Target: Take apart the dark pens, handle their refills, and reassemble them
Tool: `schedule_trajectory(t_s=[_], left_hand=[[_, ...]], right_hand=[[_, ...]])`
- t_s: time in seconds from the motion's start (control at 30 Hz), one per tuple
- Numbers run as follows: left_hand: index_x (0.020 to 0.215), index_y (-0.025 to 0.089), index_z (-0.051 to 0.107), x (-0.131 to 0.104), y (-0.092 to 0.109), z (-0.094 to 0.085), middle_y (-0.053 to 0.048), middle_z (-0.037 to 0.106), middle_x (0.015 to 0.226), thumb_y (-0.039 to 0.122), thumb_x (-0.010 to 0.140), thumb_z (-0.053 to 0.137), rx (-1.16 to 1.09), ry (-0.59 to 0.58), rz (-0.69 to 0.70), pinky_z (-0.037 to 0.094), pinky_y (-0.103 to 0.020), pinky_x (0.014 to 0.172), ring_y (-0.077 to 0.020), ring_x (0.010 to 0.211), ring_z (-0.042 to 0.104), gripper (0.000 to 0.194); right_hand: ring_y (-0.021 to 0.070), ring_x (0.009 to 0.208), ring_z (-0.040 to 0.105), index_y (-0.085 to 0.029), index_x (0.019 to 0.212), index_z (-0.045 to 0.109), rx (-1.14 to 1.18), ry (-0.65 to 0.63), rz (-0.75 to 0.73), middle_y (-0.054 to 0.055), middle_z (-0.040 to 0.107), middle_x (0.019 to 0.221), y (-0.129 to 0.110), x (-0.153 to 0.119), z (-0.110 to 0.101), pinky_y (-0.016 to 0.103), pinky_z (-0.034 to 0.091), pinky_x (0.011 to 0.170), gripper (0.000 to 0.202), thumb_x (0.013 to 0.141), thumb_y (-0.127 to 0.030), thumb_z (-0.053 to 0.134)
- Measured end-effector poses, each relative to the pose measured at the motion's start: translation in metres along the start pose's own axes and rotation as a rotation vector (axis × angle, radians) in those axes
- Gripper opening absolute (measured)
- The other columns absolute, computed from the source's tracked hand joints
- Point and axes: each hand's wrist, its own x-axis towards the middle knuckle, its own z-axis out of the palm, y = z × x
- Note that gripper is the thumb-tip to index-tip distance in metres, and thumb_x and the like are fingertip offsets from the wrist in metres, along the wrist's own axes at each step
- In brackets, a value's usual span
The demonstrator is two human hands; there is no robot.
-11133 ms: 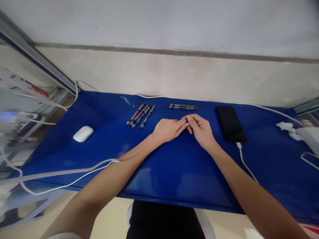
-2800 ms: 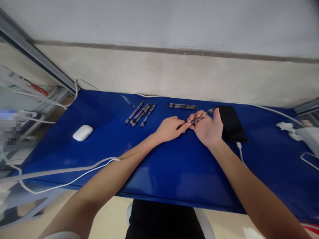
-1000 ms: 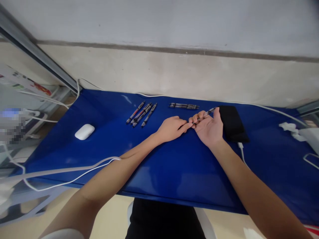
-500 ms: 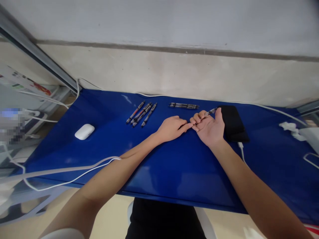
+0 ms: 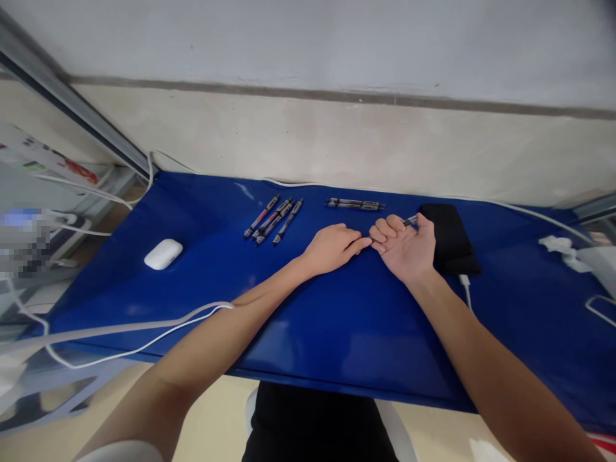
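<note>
My right hand (image 5: 402, 247) lies palm up with its fingers curled around a pen (image 5: 410, 221). One end of the pen shows between the thumb and the curled fingers; its middle is hidden. My left hand (image 5: 332, 249) is closed in a pinch at the pen's other end, against the right fingertips. That end is mostly covered by the fingers. Several pens (image 5: 274, 221) lie slanted side by side to the left of my hands. Behind my hands, two more pens (image 5: 355, 204) lie crosswise, close together.
A black phone (image 5: 450, 237) lies beside my right hand, with a white cable plug (image 5: 464, 281) near it. A white earbud case (image 5: 163, 255) sits on the left of the blue table (image 5: 337, 333). A white cable (image 5: 144, 351) crosses under my left forearm. The wall (image 5: 308, 141) bounds the back.
My right thumb and fingers have shifted along the pen, and less of its end shows above them. The left hand stays nearly still.
</note>
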Motion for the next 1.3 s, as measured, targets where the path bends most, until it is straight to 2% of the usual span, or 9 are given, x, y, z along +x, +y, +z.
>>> schedule_trajectory(t_s=[0.27,0.53,0.8,1.0,1.3], left_hand=[[0.076,0.019,0.065,0.0001,0.0018,-0.0018,-0.001,0.069,0.074,0.044,0.107,0.037,-0.002,-0.007,-0.018,0.042,-0.030,0.077,-0.0175,0.076,0.058,0.049],[0.076,0.019,0.065,0.0003,0.0011,-0.0015,-0.001,0.069,0.074,0.045,0.108,0.036,0.007,-0.017,-0.015,0.043,-0.031,0.078,-0.0176,0.077,0.058,0.050],[0.075,0.019,0.064,0.0000,0.0010,-0.0012,-0.002,0.068,0.074,0.046,0.107,0.036,0.023,-0.013,-0.015,0.041,-0.030,0.074,-0.0175,0.076,0.058,0.050],[0.075,0.019,0.063,-0.0003,-0.0002,-0.0004,-0.001,0.066,0.071,0.046,0.107,0.036,0.030,-0.007,-0.005,0.040,-0.030,0.072,-0.0173,0.075,0.057,0.050],[0.075,0.019,0.063,0.0001,-0.0001,0.0005,-0.002,0.067,0.073,0.047,0.107,0.035,0.034,-0.002,-0.007,0.041,-0.031,0.072,-0.0172,0.075,0.058,0.051]], right_hand=[[0.0175,0.062,0.045,-0.024,0.067,0.030,0.017,0.007,-0.018,-0.001,0.029,0.067,0.0024,-0.0006,0.0014,0.029,0.041,0.048,0.046,0.097,-0.060,0.031],[0.0179,0.059,0.042,-0.025,0.067,0.028,-0.035,0.069,-0.020,-0.001,0.029,0.065,0.0029,-0.0009,0.0054,0.030,0.039,0.046,0.049,0.096,-0.065,0.034],[0.0180,0.060,0.042,-0.024,0.068,0.025,0.023,0.046,-0.017,-0.001,0.028,0.064,0.0030,-0.0007,0.0037,0.029,0.039,0.047,0.046,0.096,-0.060,0.031],[0.0172,0.059,0.042,-0.024,0.068,0.023,-0.014,0.057,-0.023,-0.001,0.028,0.064,0.0036,-0.0007,0.0041,0.029,0.039,0.046,0.049,0.095,-0.064,0.034],[0.0173,0.059,0.045,-0.024,0.067,0.026,-0.012,0.044,-0.030,0.000,0.030,0.063,0.0040,-0.0010,0.0036,0.029,0.041,0.046,0.048,0.095,-0.061,0.035]])
